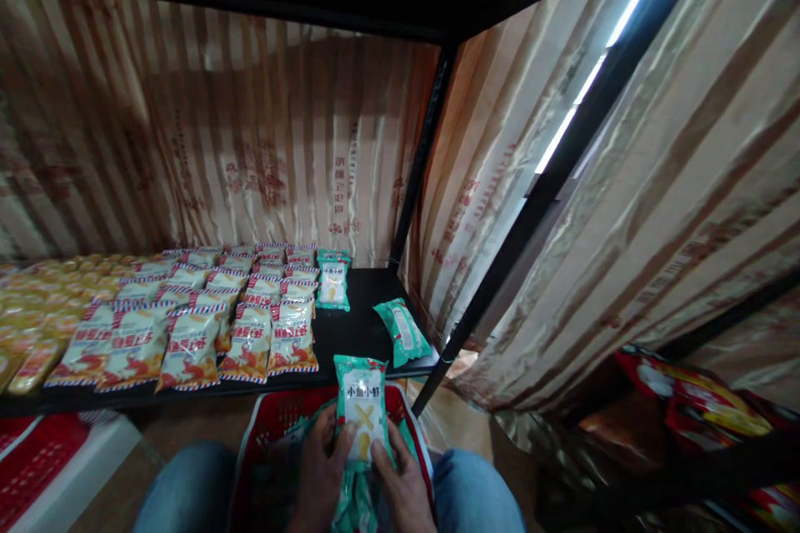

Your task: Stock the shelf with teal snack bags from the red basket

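A green and white snack bag is held upright between my left hand and my right hand, the thumbs on its front. Both hands are above a red basket with a white rim, which holds more green bags. On the black shelf beyond, one green bag lies at the end of the rows of red and white shrimp snack bags. Another green bag lies tilted near the shelf's right corner, its back side up.
Yellow packets cover the shelf's left part. A black metal post rises at the right. Striped curtains hang behind. Another red basket stands at the lower left, and red bags lie at the lower right.
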The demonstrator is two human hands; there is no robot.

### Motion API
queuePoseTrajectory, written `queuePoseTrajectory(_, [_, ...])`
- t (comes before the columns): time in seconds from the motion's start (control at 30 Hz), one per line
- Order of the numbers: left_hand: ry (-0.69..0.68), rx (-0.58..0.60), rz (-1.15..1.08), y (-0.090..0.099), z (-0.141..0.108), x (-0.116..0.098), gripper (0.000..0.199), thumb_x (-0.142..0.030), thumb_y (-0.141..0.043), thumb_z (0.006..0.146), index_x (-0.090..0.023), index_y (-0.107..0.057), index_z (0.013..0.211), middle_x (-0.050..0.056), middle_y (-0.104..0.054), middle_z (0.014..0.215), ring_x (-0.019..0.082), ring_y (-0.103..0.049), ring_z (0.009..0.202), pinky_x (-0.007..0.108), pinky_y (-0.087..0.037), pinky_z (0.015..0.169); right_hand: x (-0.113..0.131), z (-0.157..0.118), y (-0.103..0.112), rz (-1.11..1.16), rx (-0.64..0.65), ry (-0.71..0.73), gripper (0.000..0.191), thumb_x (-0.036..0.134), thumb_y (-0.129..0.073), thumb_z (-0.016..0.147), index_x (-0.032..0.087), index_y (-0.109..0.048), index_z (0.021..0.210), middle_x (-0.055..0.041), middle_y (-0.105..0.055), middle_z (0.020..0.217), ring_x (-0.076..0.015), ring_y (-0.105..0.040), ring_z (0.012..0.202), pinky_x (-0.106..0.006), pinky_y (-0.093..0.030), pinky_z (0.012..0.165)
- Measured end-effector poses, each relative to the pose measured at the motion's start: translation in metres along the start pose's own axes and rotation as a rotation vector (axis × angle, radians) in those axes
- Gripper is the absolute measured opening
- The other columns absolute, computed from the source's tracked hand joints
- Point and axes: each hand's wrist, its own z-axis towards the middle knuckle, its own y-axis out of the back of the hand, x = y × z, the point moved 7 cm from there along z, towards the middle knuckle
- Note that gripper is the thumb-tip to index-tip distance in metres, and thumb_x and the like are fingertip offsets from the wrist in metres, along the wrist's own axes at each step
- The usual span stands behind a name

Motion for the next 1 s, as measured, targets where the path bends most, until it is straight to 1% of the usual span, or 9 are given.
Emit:
queuePoseTrajectory(0.13, [-0.031,0.017,0.011,-0.006,0.012,-0.010,0.055,-0.051,-0.070,0.061,-0.015,-0.059,0.102,0.013,-0.070,0.101,0.026,-0.066,0.093,0.034,-0.053,0.081,0.027,0.001,-0.014,-0.018,0.009,0.016,0.057,0.049,-0.074,0.066,0.025,-0.061,0.116,-0.0042,-0.068,0.113,-0.0236,-0.065,0.099,-0.034,-0.052,0.086])
queuePoseTrajectory(0.2, [-0.053,-0.010,-0.029,-0.008,0.019,-0.015,0.060,-0.048,-0.069,0.063,-0.015,-0.053,0.111,0.013,-0.069,0.102,0.025,-0.067,0.092,0.034,-0.053,0.079,0.045,0.004,-0.023,-0.069,0.006,0.044,0.054,0.047,-0.073,0.067,0.022,-0.062,0.114,-0.0042,-0.069,0.107,-0.0218,-0.066,0.089,-0.031,-0.054,0.076])
queuePoseTrajectory(0.27, [-0.076,-0.042,-0.030,-0.010,0.027,-0.022,0.063,-0.045,-0.069,0.065,-0.015,-0.049,0.116,0.013,-0.068,0.101,0.025,-0.067,0.091,0.034,-0.053,0.077,0.059,0.010,-0.028,-0.136,-0.031,0.058,0.053,0.047,-0.071,0.068,0.021,-0.062,0.114,-0.0037,-0.070,0.102,-0.0194,-0.065,0.077,-0.027,-0.052,0.061])
queuePoseTrajectory(0.37, [-0.103,-0.019,-0.040,-0.015,0.037,-0.031,0.057,-0.044,-0.065,0.068,-0.016,-0.048,0.115,0.012,-0.067,0.102,0.023,-0.066,0.090,0.033,-0.053,0.075,0.070,0.022,-0.036,-0.138,-0.010,0.061,0.056,0.044,-0.070,0.069,0.021,-0.060,0.119,-0.0023,-0.070,0.101,-0.0167,-0.062,0.069,-0.024,-0.047,0.054])
queuePoseTrajectory(0.47, [-0.105,-0.023,-0.023,-0.015,0.046,-0.037,0.055,-0.044,-0.064,0.067,-0.016,-0.050,0.112,0.010,-0.067,0.101,0.023,-0.066,0.090,0.032,-0.053,0.074,0.074,0.031,-0.043,-0.119,0.080,0.080,0.055,0.042,-0.070,0.070,0.023,-0.060,0.121,-0.0011,-0.070,0.101,-0.0167,-0.062,0.072,-0.024,-0.047,0.056])
queuePoseTrajectory(0.53, [-0.108,-0.024,-0.011,-0.013,0.051,-0.039,0.056,-0.045,-0.064,0.066,-0.016,-0.050,0.112,0.010,-0.067,0.101,0.023,-0.066,0.090,0.031,-0.052,0.074,0.075,0.035,-0.046,-0.114,0.129,0.098,0.054,0.042,-0.068,0.072,0.023,-0.059,0.122,-0.0007,-0.070,0.099,-0.0154,-0.060,0.069,-0.023,-0.046,0.055])
queuePoseTrajectory(0.73, [-0.112,0.017,-0.013,-0.015,0.064,-0.041,0.057,-0.047,-0.063,0.067,-0.015,-0.051,0.113,0.010,-0.068,0.100,0.022,-0.067,0.083,0.031,-0.053,0.069,0.073,0.043,-0.048,-0.050,0.198,0.114,0.059,0.038,-0.068,0.075,0.023,-0.052,0.129,-0.0008,-0.069,0.101,-0.0112,-0.056,0.065,-0.021,-0.045,0.055])
queuePoseTrajectory(0.87, [-0.124,0.049,-0.049,-0.020,0.075,-0.040,0.056,-0.046,-0.066,0.067,-0.014,-0.052,0.111,0.008,-0.068,0.095,0.020,-0.067,0.079,0.029,-0.053,0.068,0.074,0.050,-0.047,-0.009,0.162,0.091,0.063,0.042,-0.071,0.071,0.023,-0.053,0.129,-0.0007,-0.069,0.099,-0.0124,-0.057,0.065,-0.020,-0.043,0.052])
queuePoseTrajectory(1.0, [-0.133,0.032,-0.042,-0.021,0.087,-0.038,0.054,-0.047,-0.066,0.068,-0.015,-0.052,0.108,0.007,-0.066,0.092,0.018,-0.067,0.076,0.028,-0.052,0.066,0.074,0.056,-0.045,-0.015,0.099,0.083,0.064,0.046,-0.071,0.070,0.023,-0.054,0.127,-0.0013,-0.070,0.102,-0.0133,-0.059,0.067,-0.021,-0.044,0.051])
